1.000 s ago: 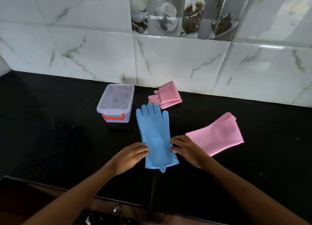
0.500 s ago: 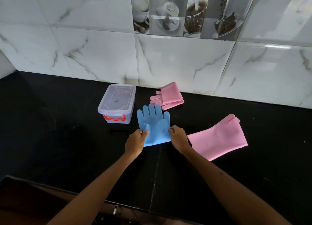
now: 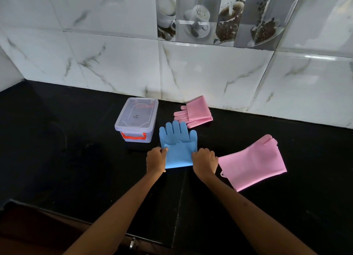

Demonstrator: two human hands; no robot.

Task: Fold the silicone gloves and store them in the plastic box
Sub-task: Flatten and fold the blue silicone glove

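Observation:
A blue silicone glove (image 3: 178, 149) lies on the black counter, its cuff half folded up over the palm, fingers pointing away from me. My left hand (image 3: 155, 159) pinches its left edge and my right hand (image 3: 204, 162) grips its right edge. To the left stands a clear plastic box (image 3: 136, 119) with its lid on and an orange handle. A folded pink glove (image 3: 193, 112) lies near the wall. A second pink glove (image 3: 252, 163) lies flat and unfolded to the right of my right hand.
The black counter (image 3: 66, 149) runs back to a white marble-tiled wall (image 3: 114, 63). Its front edge crosses the lower left, with a metal knob (image 3: 131, 243) just under it.
The blue glove lay flat a second ago. Both hands have lifted its cuff end and folded it forward over the palm, and now hold the fold at its sides.

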